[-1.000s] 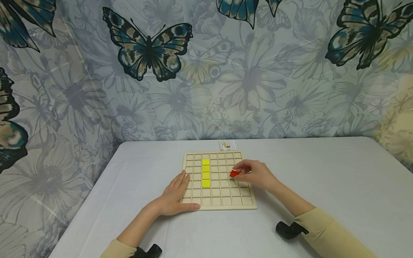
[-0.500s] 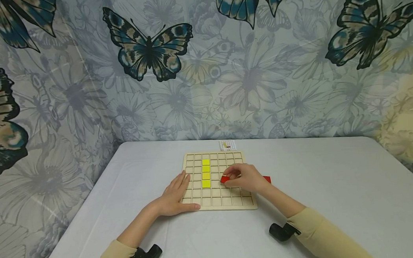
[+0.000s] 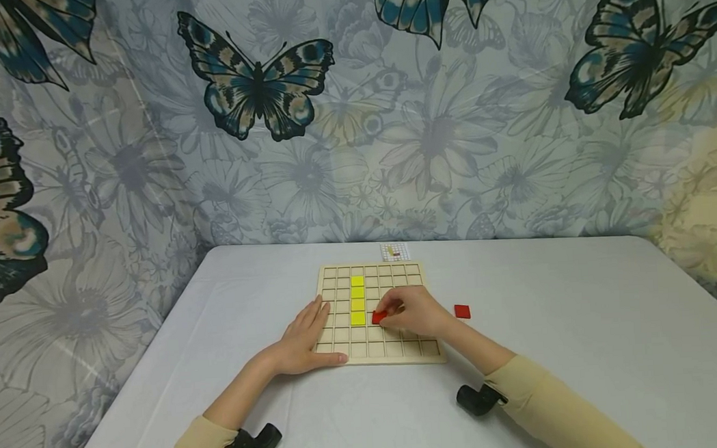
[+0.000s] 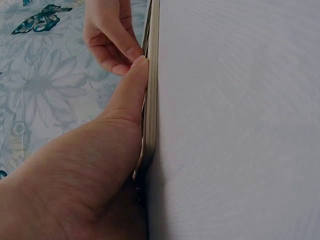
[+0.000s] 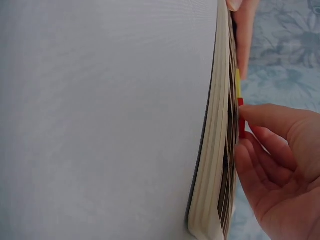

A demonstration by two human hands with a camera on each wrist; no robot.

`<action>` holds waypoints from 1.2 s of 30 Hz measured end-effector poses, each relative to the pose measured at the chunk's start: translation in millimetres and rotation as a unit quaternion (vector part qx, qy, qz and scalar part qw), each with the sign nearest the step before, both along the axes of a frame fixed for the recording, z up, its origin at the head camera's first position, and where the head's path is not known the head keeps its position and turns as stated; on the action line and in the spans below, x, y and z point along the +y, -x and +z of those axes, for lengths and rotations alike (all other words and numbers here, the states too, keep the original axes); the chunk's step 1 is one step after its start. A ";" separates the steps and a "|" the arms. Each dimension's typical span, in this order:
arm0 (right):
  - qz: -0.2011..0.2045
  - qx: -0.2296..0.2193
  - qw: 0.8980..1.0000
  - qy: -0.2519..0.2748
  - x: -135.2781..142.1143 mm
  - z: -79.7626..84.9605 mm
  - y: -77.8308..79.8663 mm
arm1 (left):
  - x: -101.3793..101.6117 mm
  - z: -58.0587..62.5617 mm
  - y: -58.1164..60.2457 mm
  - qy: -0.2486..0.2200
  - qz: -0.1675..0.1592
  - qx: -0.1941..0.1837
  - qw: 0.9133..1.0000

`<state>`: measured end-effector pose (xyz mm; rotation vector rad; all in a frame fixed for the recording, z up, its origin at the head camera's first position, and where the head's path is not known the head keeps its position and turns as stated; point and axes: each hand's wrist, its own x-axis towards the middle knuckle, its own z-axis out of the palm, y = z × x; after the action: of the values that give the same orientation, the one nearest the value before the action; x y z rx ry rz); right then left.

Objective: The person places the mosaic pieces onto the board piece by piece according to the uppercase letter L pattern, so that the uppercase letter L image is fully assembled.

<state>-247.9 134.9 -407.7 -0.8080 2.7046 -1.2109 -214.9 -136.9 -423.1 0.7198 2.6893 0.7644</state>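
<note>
My right hand (image 3: 413,311) pinches a red square tile (image 3: 379,316) between thumb and fingers over the wooden grid board (image 3: 397,350). That tile is just right of the lowest tile in a column of yellow tiles (image 3: 357,299). In the right wrist view the red tile (image 5: 242,120) stands up a little above the board's surface; whether it sits in a square I cannot tell. My left hand (image 3: 300,340) rests on the board's left side and near-left corner, thumb along the near edge. A second red tile (image 3: 462,311) lies on the table, right of the board.
A small card (image 3: 394,252) printed with a coloured grid lies behind the board. White cloth (image 3: 573,307) covers the table. A butterfly-patterned curtain (image 3: 439,137) hangs behind and at the left. Black wrist cameras (image 3: 480,399) sit at both sleeves.
My right hand has carried the red tile leftward across the board, up beside the yellow column. The second red tile came out from behind the right hand. My left hand has stayed put.
</note>
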 end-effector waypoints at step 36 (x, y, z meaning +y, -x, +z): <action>-0.038 -0.021 0.999 0.008 7.6 0.7 -7.3 | -0.3 -2.9 1.1 0.000 -0.002 0.005 1.000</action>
<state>-240.6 142.4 -407.0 -0.6785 2.7185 -1.2503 -216.1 -137.2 -426.0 0.7316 2.6960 0.7613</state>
